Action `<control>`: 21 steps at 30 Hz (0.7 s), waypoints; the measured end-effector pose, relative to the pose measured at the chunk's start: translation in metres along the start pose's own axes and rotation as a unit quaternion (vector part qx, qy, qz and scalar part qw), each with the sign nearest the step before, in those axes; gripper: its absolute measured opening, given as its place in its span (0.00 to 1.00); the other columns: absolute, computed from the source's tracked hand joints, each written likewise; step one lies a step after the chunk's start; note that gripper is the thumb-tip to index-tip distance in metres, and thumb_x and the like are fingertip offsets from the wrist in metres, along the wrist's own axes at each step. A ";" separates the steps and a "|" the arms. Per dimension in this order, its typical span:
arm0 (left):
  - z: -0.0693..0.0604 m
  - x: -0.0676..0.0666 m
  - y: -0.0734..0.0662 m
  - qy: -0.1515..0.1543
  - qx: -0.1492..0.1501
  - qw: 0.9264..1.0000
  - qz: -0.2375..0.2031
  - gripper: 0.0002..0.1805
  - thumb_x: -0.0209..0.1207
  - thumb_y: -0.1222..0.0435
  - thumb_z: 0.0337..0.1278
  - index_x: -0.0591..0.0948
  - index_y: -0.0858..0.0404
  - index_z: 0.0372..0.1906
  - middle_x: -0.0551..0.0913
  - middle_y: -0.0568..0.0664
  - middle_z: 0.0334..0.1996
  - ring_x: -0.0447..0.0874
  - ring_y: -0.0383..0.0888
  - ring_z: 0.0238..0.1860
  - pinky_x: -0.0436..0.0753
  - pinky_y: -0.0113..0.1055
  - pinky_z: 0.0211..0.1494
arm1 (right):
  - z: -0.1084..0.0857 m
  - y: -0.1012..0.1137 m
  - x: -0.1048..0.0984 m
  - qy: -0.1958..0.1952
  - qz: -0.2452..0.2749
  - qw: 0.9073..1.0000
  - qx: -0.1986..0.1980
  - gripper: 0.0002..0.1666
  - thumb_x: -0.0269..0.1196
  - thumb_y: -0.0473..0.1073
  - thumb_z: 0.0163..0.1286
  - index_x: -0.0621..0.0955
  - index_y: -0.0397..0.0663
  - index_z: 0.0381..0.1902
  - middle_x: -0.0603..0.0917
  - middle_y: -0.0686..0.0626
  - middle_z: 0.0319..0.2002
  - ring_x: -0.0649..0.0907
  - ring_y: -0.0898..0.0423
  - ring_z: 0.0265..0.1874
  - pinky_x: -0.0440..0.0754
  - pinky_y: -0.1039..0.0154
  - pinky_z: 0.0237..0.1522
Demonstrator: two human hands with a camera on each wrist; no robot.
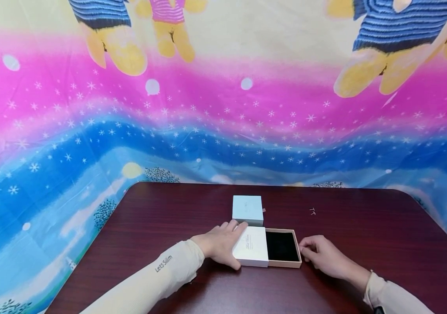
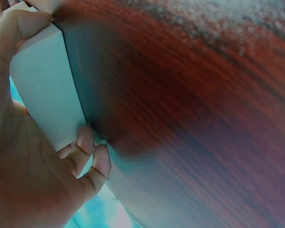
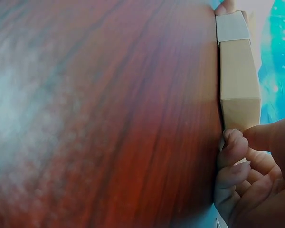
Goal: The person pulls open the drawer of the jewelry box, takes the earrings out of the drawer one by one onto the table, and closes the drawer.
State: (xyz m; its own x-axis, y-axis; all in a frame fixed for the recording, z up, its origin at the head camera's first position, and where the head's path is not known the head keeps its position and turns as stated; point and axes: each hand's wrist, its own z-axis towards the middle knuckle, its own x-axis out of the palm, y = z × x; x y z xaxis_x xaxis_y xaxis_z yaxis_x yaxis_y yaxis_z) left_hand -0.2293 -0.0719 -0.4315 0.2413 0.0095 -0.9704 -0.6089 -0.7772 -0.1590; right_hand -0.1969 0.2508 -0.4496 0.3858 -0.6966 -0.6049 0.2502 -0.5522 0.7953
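Observation:
A white box sleeve point(image 1: 252, 248) with small print on top lies on the table, and a tan-walled drawer point(image 1: 284, 264) with a black lining point(image 1: 281, 246) sticks out of its right side. My left hand point(image 1: 221, 245) grips the sleeve's left end, thumb at the near side and fingers at the far side. In the left wrist view, the thumb and fingers span the sleeve's end wall point(image 2: 47, 90). At the drawer's right end, my right hand point(image 1: 323, 257) pinches with thumb and curled fingers; the spot between the fingertips is hidden. The right wrist view shows the drawer's side point(image 3: 238, 71) beside the fingers.
A second, pale box point(image 1: 247, 208) with a small tab point(image 1: 264, 210) on its right sits just behind the sleeve. Small thin pale pieces point(image 1: 312, 212) lie to the right on the dark wooden table point(image 1: 168, 205). A printed cloth point(image 1: 223, 122) hangs beyond the table's back edge.

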 end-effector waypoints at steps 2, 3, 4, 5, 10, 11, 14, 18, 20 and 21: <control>0.000 0.000 0.000 0.000 0.000 1.000 -0.001 0.63 0.74 0.44 0.36 0.55 0.57 0.79 0.68 0.48 0.66 0.70 0.44 0.60 0.75 0.38 0.59 | 0.000 0.000 0.000 -0.001 -0.003 1.000 -0.001 0.13 0.54 0.34 0.77 0.81 0.44 0.32 0.75 0.53 0.22 0.72 0.67 0.15 0.75 0.65 0.17; 0.000 0.000 0.000 0.000 0.000 1.000 -0.001 0.63 0.74 0.45 0.36 0.55 0.57 0.79 0.68 0.48 0.66 0.70 0.44 0.60 0.75 0.38 0.59 | 0.000 0.000 0.001 -0.001 -0.003 1.000 -0.001 0.13 0.54 0.34 0.77 0.81 0.44 0.32 0.75 0.53 0.22 0.72 0.67 0.15 0.75 0.65 0.18; 0.000 0.000 0.000 0.000 -0.001 1.000 -0.002 0.63 0.74 0.45 0.36 0.55 0.57 0.79 0.68 0.48 0.66 0.70 0.44 0.60 0.75 0.38 0.59 | 0.000 0.000 0.001 -0.001 -0.004 1.000 -0.001 0.13 0.54 0.34 0.77 0.81 0.44 0.32 0.75 0.53 0.22 0.72 0.67 0.15 0.76 0.65 0.18; 0.000 0.000 -0.001 0.000 -0.001 1.000 -0.003 0.63 0.74 0.45 0.36 0.55 0.57 0.79 0.68 0.48 0.66 0.70 0.44 0.60 0.75 0.38 0.59 | 0.000 0.000 0.001 0.000 -0.005 1.000 0.000 0.13 0.54 0.34 0.77 0.81 0.44 0.32 0.75 0.53 0.22 0.72 0.66 0.15 0.76 0.65 0.18; -0.001 -0.001 -0.001 0.001 -0.002 1.000 -0.006 0.62 0.74 0.45 0.36 0.55 0.57 0.79 0.68 0.48 0.66 0.70 0.44 0.59 0.75 0.37 0.59 | 0.000 0.001 0.001 0.001 -0.006 1.000 0.002 0.12 0.54 0.34 0.77 0.81 0.44 0.32 0.76 0.52 0.23 0.73 0.66 0.15 0.76 0.64 0.18; -0.001 -0.001 -0.001 0.001 -0.002 1.000 -0.007 0.62 0.74 0.45 0.36 0.55 0.57 0.79 0.68 0.48 0.66 0.70 0.44 0.59 0.75 0.37 0.59 | 0.000 0.001 0.001 0.001 -0.005 1.000 0.002 0.12 0.53 0.34 0.76 0.81 0.44 0.33 0.76 0.52 0.23 0.73 0.66 0.15 0.77 0.64 0.18; -0.001 -0.001 0.000 0.001 0.000 1.000 -0.006 0.62 0.74 0.45 0.36 0.55 0.57 0.79 0.68 0.48 0.66 0.70 0.43 0.59 0.75 0.37 0.58 | 0.000 0.001 0.001 0.001 -0.005 1.000 0.001 0.12 0.53 0.34 0.76 0.81 0.43 0.33 0.76 0.52 0.23 0.73 0.66 0.15 0.77 0.64 0.19; -0.001 -0.001 0.000 0.001 0.000 1.000 -0.004 0.63 0.74 0.44 0.36 0.55 0.57 0.79 0.68 0.48 0.65 0.70 0.43 0.58 0.75 0.37 0.58 | 0.000 0.002 0.001 0.002 -0.005 1.000 -0.001 0.12 0.53 0.34 0.77 0.81 0.43 0.33 0.76 0.51 0.23 0.73 0.66 0.15 0.77 0.64 0.19; 0.000 -0.001 0.000 0.001 -0.001 1.000 -0.004 0.63 0.74 0.44 0.36 0.55 0.57 0.79 0.68 0.48 0.65 0.70 0.43 0.58 0.75 0.36 0.57 | 0.000 0.002 0.001 0.002 -0.004 1.000 0.001 0.12 0.53 0.34 0.77 0.81 0.43 0.33 0.76 0.51 0.23 0.73 0.66 0.15 0.77 0.64 0.19; 0.000 0.000 0.000 0.001 -0.001 1.000 -0.003 0.63 0.74 0.44 0.36 0.55 0.57 0.79 0.68 0.48 0.65 0.70 0.43 0.58 0.75 0.36 0.57 | 0.001 0.002 0.001 0.003 -0.004 1.000 0.002 0.12 0.53 0.34 0.77 0.81 0.43 0.33 0.76 0.51 0.23 0.73 0.66 0.15 0.77 0.64 0.19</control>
State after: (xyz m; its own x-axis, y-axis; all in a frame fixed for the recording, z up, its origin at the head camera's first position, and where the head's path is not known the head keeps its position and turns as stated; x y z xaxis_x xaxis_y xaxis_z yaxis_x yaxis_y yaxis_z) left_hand -0.2291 -0.0720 -0.4310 0.2474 0.0132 -0.9688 -0.6063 -0.7778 -0.1655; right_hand -0.1963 0.2483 -0.4487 0.3887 -0.6894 -0.6113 0.2505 -0.5594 0.7902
